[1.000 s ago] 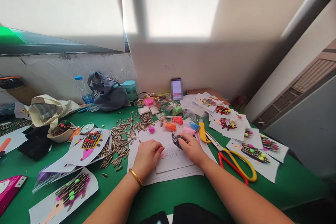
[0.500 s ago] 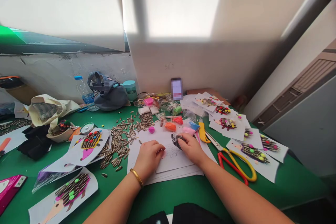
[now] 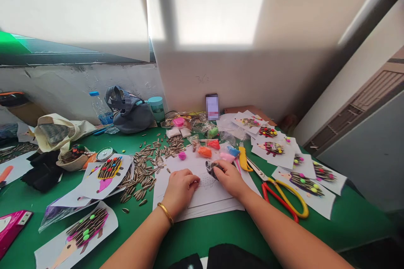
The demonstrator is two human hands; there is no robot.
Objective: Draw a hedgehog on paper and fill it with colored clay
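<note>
A sheet of white paper (image 3: 211, 199) with a printed hedgehog outline (image 3: 206, 180) lies on a small stack of sheets before me. My left hand (image 3: 181, 185), wearing a gold bangle, rests on its left part. Its fingers are curled and pressed together at the outline's left end, and whatever is under them is hidden. Over the outline's right end my right hand (image 3: 229, 176) grips a small clear bag of black modelling clay (image 3: 209, 167). A ball of magenta clay (image 3: 182, 156) sits on the paper near its top edge.
Sunflower seeds (image 3: 145, 168) are spread to the left. Bagged clay (image 3: 205, 151), a yellow utility knife (image 3: 244, 157) and scissors (image 3: 280, 195) lie beyond and right. Hedgehog pictures (image 3: 303, 183) flank both sides. A phone (image 3: 212, 107) leans on the back wall.
My left fingers have shifted slightly to the right over the paper, covering a pale pinkish spot that showed beside them. The right hand and its bag have barely moved.
</note>
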